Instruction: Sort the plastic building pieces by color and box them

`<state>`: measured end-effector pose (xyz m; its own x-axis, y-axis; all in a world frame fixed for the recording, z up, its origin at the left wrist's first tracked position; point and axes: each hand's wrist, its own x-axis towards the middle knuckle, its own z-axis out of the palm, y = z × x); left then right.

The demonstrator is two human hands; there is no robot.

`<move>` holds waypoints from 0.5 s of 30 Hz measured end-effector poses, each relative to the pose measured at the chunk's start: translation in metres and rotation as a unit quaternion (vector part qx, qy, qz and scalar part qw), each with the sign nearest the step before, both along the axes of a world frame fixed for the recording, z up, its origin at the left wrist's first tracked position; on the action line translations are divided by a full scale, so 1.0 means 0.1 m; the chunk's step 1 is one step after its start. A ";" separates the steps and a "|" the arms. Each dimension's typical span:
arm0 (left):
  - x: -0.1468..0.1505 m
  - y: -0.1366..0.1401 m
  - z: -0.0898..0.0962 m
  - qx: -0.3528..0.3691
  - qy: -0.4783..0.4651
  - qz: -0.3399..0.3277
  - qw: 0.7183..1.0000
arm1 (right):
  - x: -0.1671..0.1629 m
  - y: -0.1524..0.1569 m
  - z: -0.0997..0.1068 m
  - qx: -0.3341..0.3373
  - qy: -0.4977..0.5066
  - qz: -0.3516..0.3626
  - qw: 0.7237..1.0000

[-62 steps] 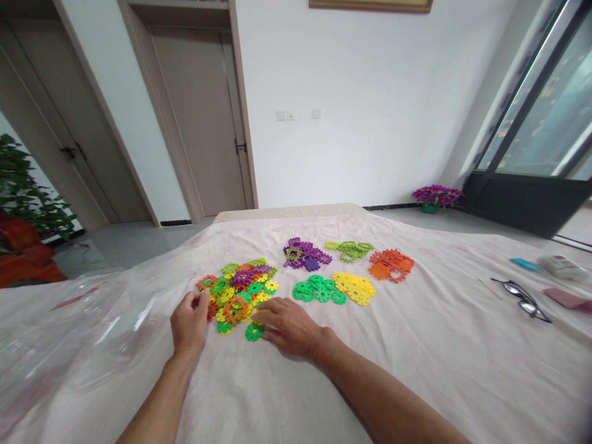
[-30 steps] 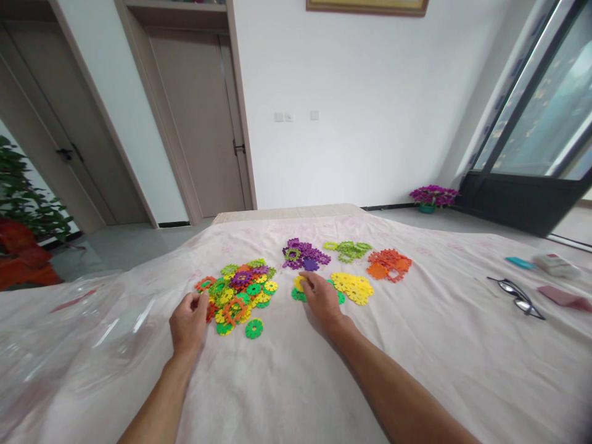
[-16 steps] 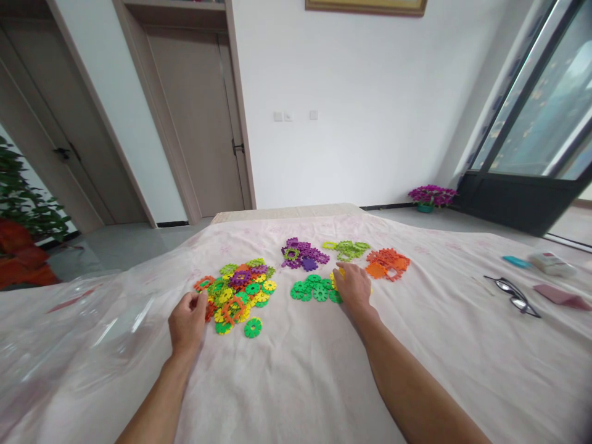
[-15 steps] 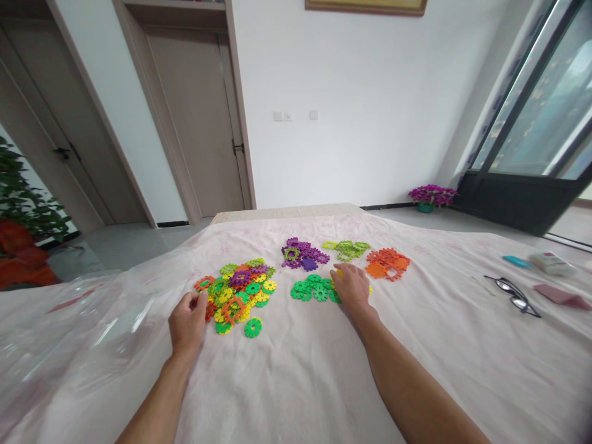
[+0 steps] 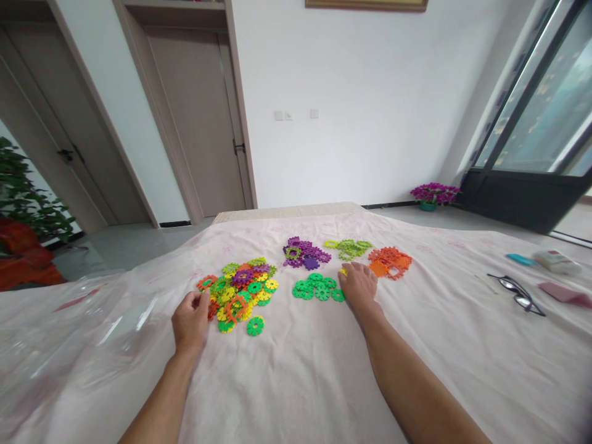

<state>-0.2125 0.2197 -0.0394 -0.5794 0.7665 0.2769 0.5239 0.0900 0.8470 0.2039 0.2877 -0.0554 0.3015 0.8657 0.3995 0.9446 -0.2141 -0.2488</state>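
Just right of the green pile (image 5: 319, 288), your right hand (image 5: 359, 287) covers a yellow piece (image 5: 343, 271), seemingly placing it; releasing likely comes next. Well left, your left hand (image 5: 190, 314) sits beside the mixed heap (image 5: 243, 293). I can't tell either grip's state.

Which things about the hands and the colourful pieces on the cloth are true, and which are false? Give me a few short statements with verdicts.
1. The left hand is right beside the mixed-colour pile. True.
2. The right hand is on the mixed-colour pile too. False: it is well away from it, with a bit of a yellow piece showing beside it.
3. The green pieces lie between the mixed-colour pile and the right hand. True.
4. The glasses lie beside the left hand. False: they lie off to the right of the right hand.
5. A green ring-shaped piece lies at the purple pile. True.
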 end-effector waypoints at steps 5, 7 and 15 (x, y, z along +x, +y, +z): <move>-0.03 0.02 -0.05 0.007 0.016 0.000 1.000 | 0.01 -0.01 0.03 0.084 -0.014 0.009 0.996; -0.05 0.04 -0.07 0.006 0.022 0.002 1.000 | -0.06 -0.02 0.08 0.123 -0.011 0.069 0.990; -0.05 0.03 -0.06 0.002 0.021 0.003 1.000 | -0.50 -0.06 0.02 0.022 0.077 0.283 0.956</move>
<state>-0.2174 0.2231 -0.0454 -0.5723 0.7617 0.3037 0.5582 0.0905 0.8248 0.1537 0.2819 -0.0536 -0.1524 0.8911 0.4274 0.8570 0.3345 -0.3920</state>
